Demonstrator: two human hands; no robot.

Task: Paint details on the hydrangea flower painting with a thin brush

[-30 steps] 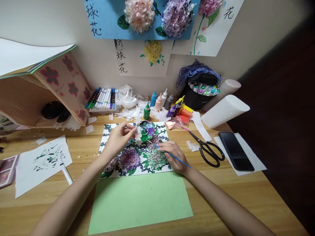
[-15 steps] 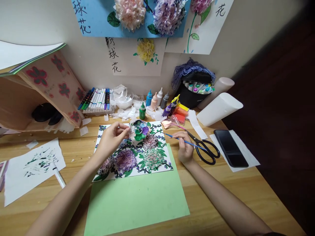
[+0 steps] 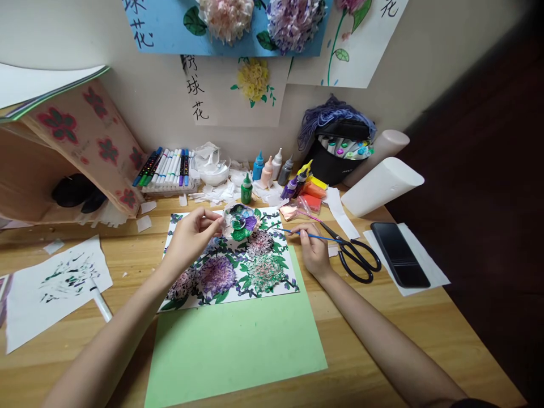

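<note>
right grip: your right hand (image 3: 313,252) pinches a thin blue-handled paintbrush (image 3: 312,236), bristles toward the palette, just off the painting's right edge.
left grip: your left hand (image 3: 190,237) pinches the rim of a small round paint-smeared palette dish (image 3: 239,221) resting on the painting's top edge.
progress: white sheet with painted hydrangea clusters and green leaves (image 3: 233,267) looks mostly filled; touch-ups likely left.
untouched: smooth pale-green paper sheet (image 3: 233,347) is blank.
nearby: black-handled steel scissors (image 3: 352,254); glossy squeeze paint bottles (image 3: 272,170).

paint-smeared palette dish (image 3: 239,221) on flower painting (image 3: 238,266); thin blue brush (image 3: 317,237) level
</note>
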